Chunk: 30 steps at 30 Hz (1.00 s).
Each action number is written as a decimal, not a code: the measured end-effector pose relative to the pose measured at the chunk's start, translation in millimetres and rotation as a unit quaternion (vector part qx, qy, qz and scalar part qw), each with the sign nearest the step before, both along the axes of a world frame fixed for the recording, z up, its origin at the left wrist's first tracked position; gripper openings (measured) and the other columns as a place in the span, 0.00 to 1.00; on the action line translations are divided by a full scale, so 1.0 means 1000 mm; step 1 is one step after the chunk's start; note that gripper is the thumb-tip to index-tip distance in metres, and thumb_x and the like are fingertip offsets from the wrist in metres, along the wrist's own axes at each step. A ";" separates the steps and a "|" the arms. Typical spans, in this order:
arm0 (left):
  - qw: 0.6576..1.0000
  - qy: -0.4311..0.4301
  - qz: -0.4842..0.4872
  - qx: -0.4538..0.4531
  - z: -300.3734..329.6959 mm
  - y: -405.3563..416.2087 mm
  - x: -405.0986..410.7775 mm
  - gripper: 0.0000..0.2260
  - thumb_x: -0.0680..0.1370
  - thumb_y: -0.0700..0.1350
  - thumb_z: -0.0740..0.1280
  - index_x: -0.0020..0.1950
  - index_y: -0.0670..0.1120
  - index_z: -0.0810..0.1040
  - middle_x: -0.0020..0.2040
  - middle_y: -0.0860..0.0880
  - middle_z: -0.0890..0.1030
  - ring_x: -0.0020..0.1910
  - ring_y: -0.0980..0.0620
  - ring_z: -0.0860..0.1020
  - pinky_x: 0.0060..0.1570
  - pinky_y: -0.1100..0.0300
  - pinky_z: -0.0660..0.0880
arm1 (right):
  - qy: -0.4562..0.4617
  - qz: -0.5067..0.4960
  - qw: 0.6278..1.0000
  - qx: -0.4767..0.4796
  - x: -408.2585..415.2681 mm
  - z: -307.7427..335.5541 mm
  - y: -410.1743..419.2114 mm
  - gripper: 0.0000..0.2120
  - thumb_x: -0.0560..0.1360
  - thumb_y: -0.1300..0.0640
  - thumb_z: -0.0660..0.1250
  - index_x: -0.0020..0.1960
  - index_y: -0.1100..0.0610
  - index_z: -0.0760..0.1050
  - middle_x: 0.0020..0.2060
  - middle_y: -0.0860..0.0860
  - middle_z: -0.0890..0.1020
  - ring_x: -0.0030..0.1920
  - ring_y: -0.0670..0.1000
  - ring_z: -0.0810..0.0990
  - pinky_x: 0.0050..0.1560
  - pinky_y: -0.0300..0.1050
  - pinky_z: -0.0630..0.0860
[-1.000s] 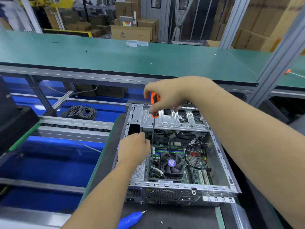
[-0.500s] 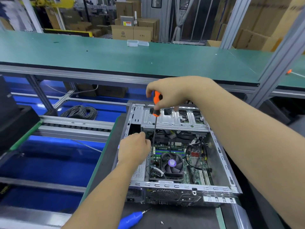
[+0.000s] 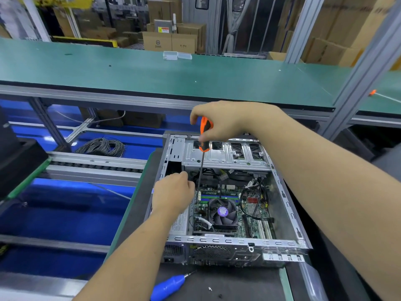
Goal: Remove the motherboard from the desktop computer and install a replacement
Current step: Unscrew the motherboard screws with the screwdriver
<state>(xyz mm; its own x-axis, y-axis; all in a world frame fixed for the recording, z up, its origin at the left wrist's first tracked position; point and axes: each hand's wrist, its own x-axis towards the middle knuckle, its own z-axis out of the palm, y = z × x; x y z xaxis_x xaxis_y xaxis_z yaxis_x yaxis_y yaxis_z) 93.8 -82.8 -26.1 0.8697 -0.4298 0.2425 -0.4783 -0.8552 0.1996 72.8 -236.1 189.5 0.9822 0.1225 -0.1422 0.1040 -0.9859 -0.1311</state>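
An open desktop case (image 3: 284, 196) lies flat on a dark mat. Inside sits the green motherboard (image 3: 251, 210) with a black CPU fan (image 3: 222, 211) and black cables. My right hand (image 3: 225, 122) grips the orange handle of a screwdriver (image 3: 205, 135); its thin shaft runs down to the board's left edge by the memory slots. My left hand (image 3: 173, 195) sits at the case's left wall, fingers curled next to the shaft's lower end; the fingertips are hidden, so a pinch cannot be confirmed.
A blue electric screwdriver (image 3: 170, 286) lies on the mat (image 3: 238, 285) in front of the case, with a small screw (image 3: 210, 288) nearby. A coil of wire (image 3: 102, 146) lies at the left. A green bench (image 3: 152, 70) with a clear plastic box (image 3: 176, 55) runs behind.
My right hand and the screwdriver handle have shifted slightly to the right. My left hand stays by the shaft.
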 end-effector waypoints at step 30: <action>0.390 0.659 0.272 -0.582 -0.017 -0.061 -0.046 0.16 0.82 0.34 0.48 0.53 0.36 0.75 0.34 0.46 0.69 0.32 0.53 0.63 0.34 0.61 0.63 | -0.119 -0.029 0.985 0.119 -0.001 -0.015 -0.014 0.13 0.77 0.59 0.69 0.58 0.51 0.70 0.43 0.49 0.79 0.42 0.50 0.77 0.43 0.46 0.73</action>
